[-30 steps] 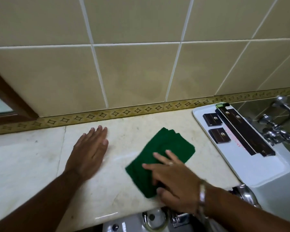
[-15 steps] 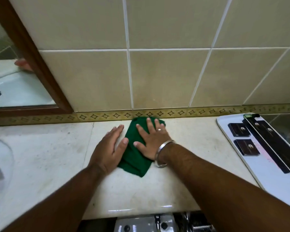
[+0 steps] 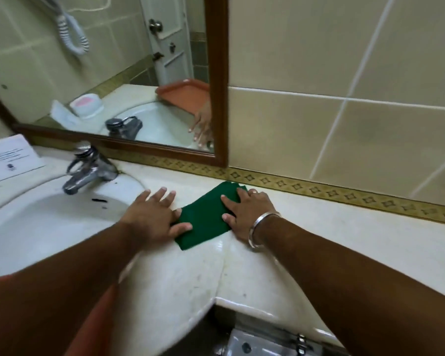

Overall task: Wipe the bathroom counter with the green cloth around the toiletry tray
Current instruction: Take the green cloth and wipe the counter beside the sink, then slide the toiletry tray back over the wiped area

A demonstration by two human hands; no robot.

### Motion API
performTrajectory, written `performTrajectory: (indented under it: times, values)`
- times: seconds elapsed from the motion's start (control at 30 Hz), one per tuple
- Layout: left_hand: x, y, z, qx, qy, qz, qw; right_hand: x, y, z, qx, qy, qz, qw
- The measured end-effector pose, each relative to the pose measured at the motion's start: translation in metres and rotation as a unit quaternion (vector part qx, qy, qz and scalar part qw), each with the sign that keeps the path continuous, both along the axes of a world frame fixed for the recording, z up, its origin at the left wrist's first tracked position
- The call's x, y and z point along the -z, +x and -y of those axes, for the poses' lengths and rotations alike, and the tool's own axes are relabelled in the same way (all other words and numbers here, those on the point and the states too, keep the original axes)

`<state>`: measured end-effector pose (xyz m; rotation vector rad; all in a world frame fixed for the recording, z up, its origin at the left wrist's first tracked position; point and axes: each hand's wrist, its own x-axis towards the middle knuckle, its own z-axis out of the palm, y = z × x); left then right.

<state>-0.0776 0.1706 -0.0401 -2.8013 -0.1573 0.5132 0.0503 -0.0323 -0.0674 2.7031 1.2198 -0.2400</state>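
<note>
Green cloth (image 3: 206, 222) lies flat on the surface (image 3: 332, 232) just right of the basin (image 3: 49, 222), long axis toward the wall, right hand (image 3: 244, 211) pressing splayed fingers on it, left hand (image 3: 152, 214) touching its near-left edge.

No readable text anywhere. White printed card (image 3: 9, 158) on counter, far left behind chrome faucet (image 3: 88, 170), carries several lines of small print plus dark round logo; all too blurred for me to read. No other labels, brands, numbers.
</note>
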Motion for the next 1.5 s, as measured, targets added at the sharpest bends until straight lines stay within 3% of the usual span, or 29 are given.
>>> performTrajectory:
  times: [0.27,0.33,0.43,0.5,0.6,0.67,0.73,0.83,0.93,1.0,1.1,1.27,1.33,1.4,1.5]
  values:
    - [0.014,0.000,-0.004,-0.160,0.011,0.022,0.987,-0.006,-0.004,0.014,-0.010,-0.006,-0.018,1.000]
    - [0.011,-0.002,0.011,-0.164,-0.008,0.053,0.985,-0.010,-0.016,0.037,0.028,0.041,-0.036,0.998]
    - [0.001,0.005,0.071,-0.118,-0.113,0.134,0.977,-0.016,-0.050,0.099,0.145,0.164,-0.106,0.970]
    - [-0.003,0.019,0.135,-0.055,-0.201,0.144,0.967,-0.022,-0.080,0.161,0.256,0.287,-0.183,0.905]
    - [-0.004,0.048,0.231,0.013,-0.290,0.126,0.949,-0.024,-0.123,0.259,0.423,0.438,-0.222,0.762]
    - [-0.005,0.072,0.295,0.052,-0.315,0.108,0.941,-0.021,-0.144,0.323,0.529,0.488,-0.215,0.660]
    - [-0.006,0.097,0.356,0.085,-0.321,0.104,0.937,-0.019,-0.160,0.379,0.613,0.491,-0.216,0.580]
    - [-0.007,0.137,0.426,0.079,-0.332,0.098,0.935,-0.016,-0.168,0.437,0.691,0.432,-0.250,0.523]
    - [-0.001,0.180,0.484,0.059,-0.344,0.068,0.935,-0.008,-0.160,0.475,0.720,0.467,-0.275,0.433]
    - [0.005,0.203,0.508,0.020,-0.357,0.057,0.932,-0.002,-0.154,0.488,0.719,0.491,-0.271,0.411]
    - [0.017,0.229,0.521,-0.013,-0.326,0.055,0.944,0.009,-0.146,0.492,0.701,0.513,-0.262,0.420]
    - [0.016,0.238,0.524,0.016,-0.309,0.041,0.950,0.018,-0.144,0.502,0.697,0.479,-0.180,0.502]
    - [0.015,0.219,0.510,-0.023,-0.368,0.035,0.929,0.016,-0.150,0.511,0.696,0.426,-0.119,0.566]
    - [0.013,0.187,0.486,-0.096,-0.454,0.028,0.886,0.011,-0.157,0.521,0.675,0.389,-0.071,0.623]
    - [0.001,0.134,0.433,-0.200,-0.507,0.025,0.838,-0.005,-0.158,0.523,0.621,0.335,-0.046,0.707]
